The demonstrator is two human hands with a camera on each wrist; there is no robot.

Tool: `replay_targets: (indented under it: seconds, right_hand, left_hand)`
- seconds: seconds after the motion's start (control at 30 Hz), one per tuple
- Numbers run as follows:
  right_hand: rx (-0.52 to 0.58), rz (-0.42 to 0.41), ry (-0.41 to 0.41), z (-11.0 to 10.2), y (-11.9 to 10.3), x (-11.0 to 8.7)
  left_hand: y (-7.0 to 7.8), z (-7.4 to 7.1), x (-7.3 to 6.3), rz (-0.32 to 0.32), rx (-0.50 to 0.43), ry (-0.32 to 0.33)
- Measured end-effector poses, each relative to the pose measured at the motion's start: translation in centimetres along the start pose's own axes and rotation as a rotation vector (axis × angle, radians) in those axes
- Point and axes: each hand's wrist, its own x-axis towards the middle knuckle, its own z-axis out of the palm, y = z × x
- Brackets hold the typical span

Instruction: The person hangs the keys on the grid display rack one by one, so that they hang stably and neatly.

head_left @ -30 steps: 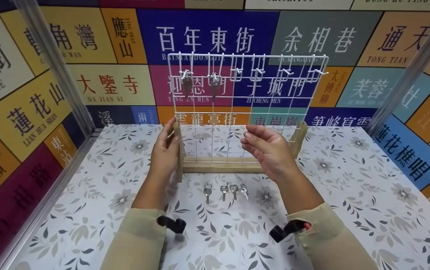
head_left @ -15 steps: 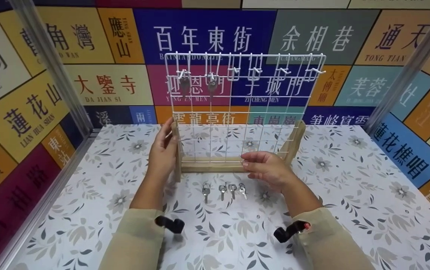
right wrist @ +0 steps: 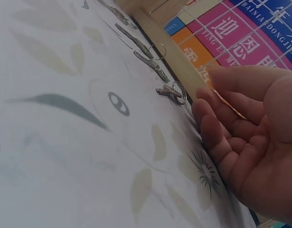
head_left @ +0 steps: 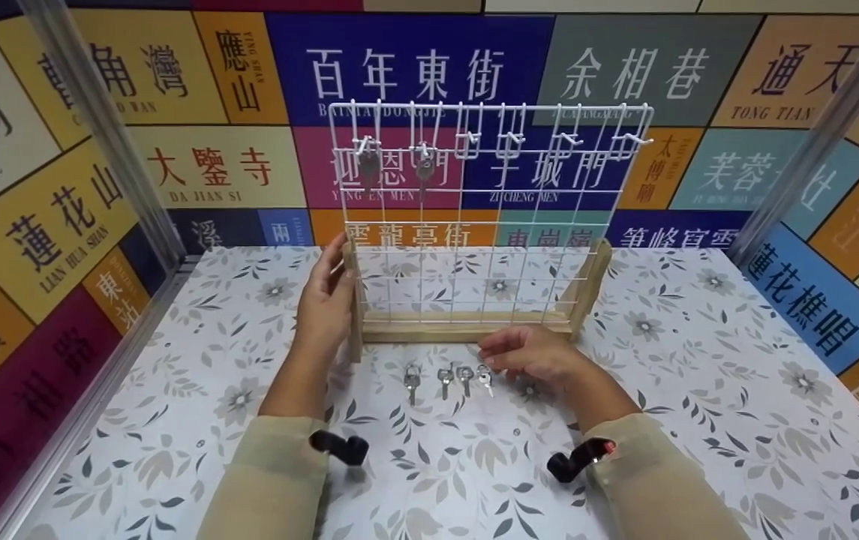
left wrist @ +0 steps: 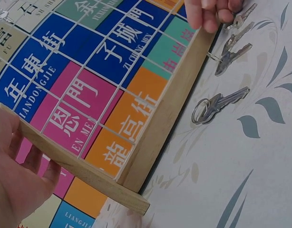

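A white wire grid rack (head_left: 474, 223) stands upright in a wooden frame. My left hand (head_left: 325, 304) holds its left wooden post (left wrist: 79, 166), fingers reaching behind it in the left wrist view. Several silver keys with rings lie in a row on the table before the rack. The leftmost key (head_left: 412, 386) sits a little apart from the others. My right hand (head_left: 530, 352) hovers beside the rightmost key (right wrist: 170, 91), fingers loosely bent and holding nothing. Whether a fingertip touches its ring I cannot tell.
Two keys hang from the left hooks, one at the far left (head_left: 369, 161) and one beside it (head_left: 424, 165). Several bare hooks (head_left: 512, 142) continue to the right. The patterned tablecloth (head_left: 699, 360) reaches back to a wall of coloured signs (head_left: 414, 67).
My right hand has come down from in front of the wire grid to the rightmost key on the table. The left hand stays at the post.
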Motion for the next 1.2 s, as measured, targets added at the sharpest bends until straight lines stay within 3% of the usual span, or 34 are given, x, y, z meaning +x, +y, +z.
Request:
replay_targets:
  seconds: [0.2,0.3,0.67,0.9,1.03,1.2]
  right_hand:
    - [-0.191,-0.043,-0.101,-0.4,0.0,0.1]
    - [-0.225,-0.054,-0.123,-0.4,-0.1,0.0]
    - [-0.363,-0.014,-0.063,0.8,-0.5,-0.3]
    - [-0.465,-0.058,-0.070,1.1,-0.8,-0.6]
    - [-0.467,-0.058,-0.072,1.1,-1.0,-0.7]
    - [-0.375,-0.061,-0.085,0.6,-1.3,-0.9]
  left_hand:
    - [0.0,0.0,-0.1,0.022,0.014,0.005]
    - [-0.1,0.0,-0.1,0.025,0.010,0.011]
    - [0.0,0.1,-0.1,0.039,0.004,0.006]
    - [0.0,0.0,-0.1,0.037,0.002,0.004]
    - [-0.1,0.0,-0.1,0.031,0.005,0.001]
    - [-0.2,-0.1,-0.1,0.036,0.020,-0.005]
